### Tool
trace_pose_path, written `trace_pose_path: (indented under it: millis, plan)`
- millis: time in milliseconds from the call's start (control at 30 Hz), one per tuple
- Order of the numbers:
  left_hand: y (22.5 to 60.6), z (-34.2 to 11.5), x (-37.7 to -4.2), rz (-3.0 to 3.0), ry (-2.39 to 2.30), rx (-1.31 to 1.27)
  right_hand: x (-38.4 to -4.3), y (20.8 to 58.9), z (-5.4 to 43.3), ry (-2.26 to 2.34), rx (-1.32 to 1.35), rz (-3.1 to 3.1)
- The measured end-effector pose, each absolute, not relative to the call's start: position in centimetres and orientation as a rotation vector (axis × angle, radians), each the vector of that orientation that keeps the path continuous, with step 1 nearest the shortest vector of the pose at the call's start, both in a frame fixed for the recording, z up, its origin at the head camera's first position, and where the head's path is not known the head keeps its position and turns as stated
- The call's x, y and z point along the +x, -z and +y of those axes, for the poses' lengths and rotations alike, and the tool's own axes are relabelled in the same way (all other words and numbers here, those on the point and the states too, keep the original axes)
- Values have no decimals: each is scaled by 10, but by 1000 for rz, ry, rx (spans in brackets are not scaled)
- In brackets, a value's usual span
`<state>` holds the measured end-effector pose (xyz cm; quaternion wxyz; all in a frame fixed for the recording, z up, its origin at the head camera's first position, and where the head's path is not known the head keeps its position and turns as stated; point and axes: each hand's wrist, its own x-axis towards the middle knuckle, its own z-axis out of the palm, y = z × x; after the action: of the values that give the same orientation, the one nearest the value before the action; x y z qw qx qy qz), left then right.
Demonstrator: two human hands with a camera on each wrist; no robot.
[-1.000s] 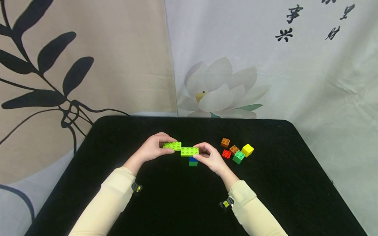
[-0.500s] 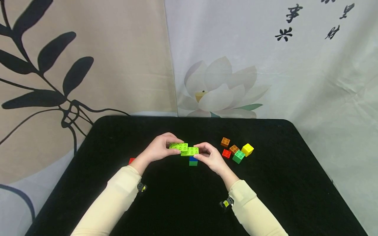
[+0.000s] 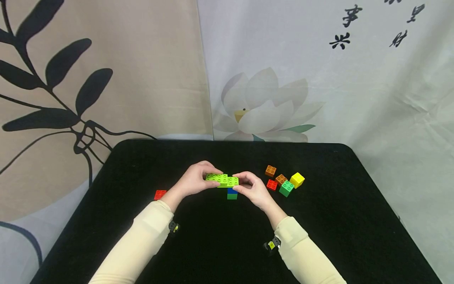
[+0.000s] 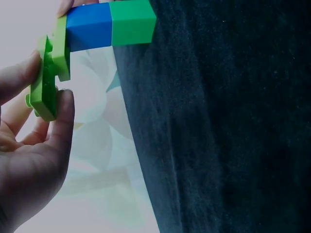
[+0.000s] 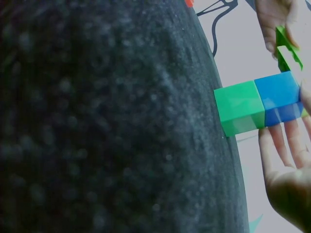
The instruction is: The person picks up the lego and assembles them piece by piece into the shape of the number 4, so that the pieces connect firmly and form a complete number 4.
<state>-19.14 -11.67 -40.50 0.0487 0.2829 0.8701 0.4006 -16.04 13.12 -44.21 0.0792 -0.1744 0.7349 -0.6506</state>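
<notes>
With thumb and fingers, my left hand (image 3: 193, 179) pinches a lime-green toy building brick (image 3: 215, 179) with two rows of studs. This brick overlaps the left part of a second lime brick (image 3: 233, 182). My right hand (image 3: 253, 189) pinches that lower brick at its right end. Under it are a blue block (image 4: 89, 26) and then a green block (image 4: 132, 22), joined in a column. In the left wrist view, the two lime bricks lie offset against each other, with a narrow gap visible between part of their faces.
Right of the hands on the black table (image 3: 220, 244) lie two orange bricks (image 3: 270, 170), a small red brick (image 3: 272, 185), a green block (image 3: 286, 188) and a yellow block (image 3: 297, 180). Another red brick (image 3: 160, 195) lies beside the left wrist. Printed cloth hangs behind.
My left hand has moved right, bringing its lime brick from beside the other lime brick to over its left part. The red brick by the left wrist has come into view. My right hand stays put.
</notes>
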Motion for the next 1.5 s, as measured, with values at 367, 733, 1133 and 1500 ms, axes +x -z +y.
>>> trace_pose_path:
  millis: [367,733,1133,1500]
  plan:
    - [407,-116,-192,2633,-1236,782,-160,440,133,1921,-565,2213]
    - [406,-112,-190,2637,-1242,738,-159,438,134,1901,-539,2223]
    - [405,-113,-191,2661,-1212,740,-160,438,133,1878,-548,2247]
    - [402,-115,-192,2645,-1191,755,-159,433,130,1873,-526,2247]
